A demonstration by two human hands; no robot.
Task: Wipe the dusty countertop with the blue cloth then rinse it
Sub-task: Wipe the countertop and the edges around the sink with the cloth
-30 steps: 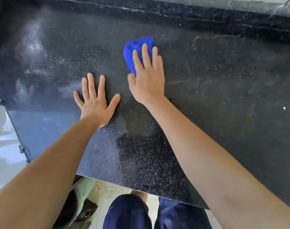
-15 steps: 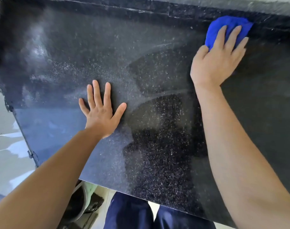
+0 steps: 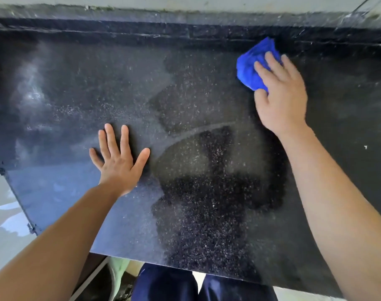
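Note:
The black speckled countertop fills the view, hazed with grey dust on its left and with darker wiped arcs through the middle. A bunched blue cloth lies at the back right, close to the raised back edge. My right hand presses on the cloth with straight fingers laid over it, thumb at its near side. My left hand rests flat on the counter, fingers spread, left of the wiped patch.
A raised dark ledge and pale wall run along the back. The counter's left edge drops to a pale floor. Below the front edge are a bucket and my dark trouser legs.
My right hand swept the cloth from the counter's middle to the back right, then drew it slightly back from the ledge. A new wiped arc shows. The left hand stayed planted.

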